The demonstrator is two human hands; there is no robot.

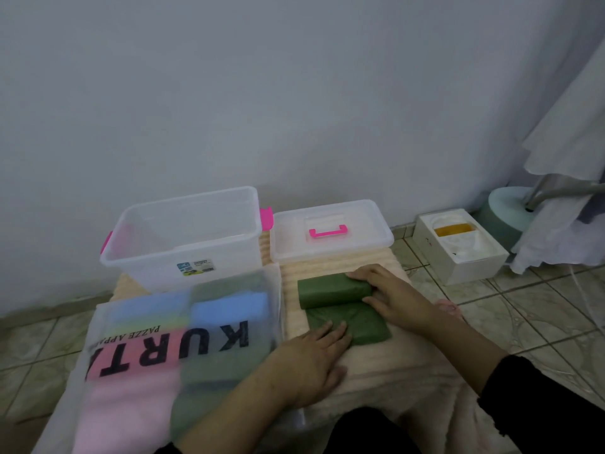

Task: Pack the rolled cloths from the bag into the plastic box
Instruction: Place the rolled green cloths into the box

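Rolling a green cloth (340, 303) on the mat's (376, 362) far right, the right hand (393, 296) is curling around the roll while the flat left hand (314, 358) is pressing its tail; the box (183, 237) is sitting empty at the far left corner, the bag (163, 348) looking full

Two bare hands and forearms of a person are shown from above, the left hand (312, 357) on the left of the view and the right hand (391, 294) on the right. A black sleeve (540, 398) is worn on the right arm, its cuff ending partway along the forearm so that the wrist is left uncovered, whereas no sleeve is seen on the visible part of the left forearm. Dark clothing (370, 430) is seen at the lower edge of the view between the two arms, and no rings, watch or other markings can be made out on either hand.
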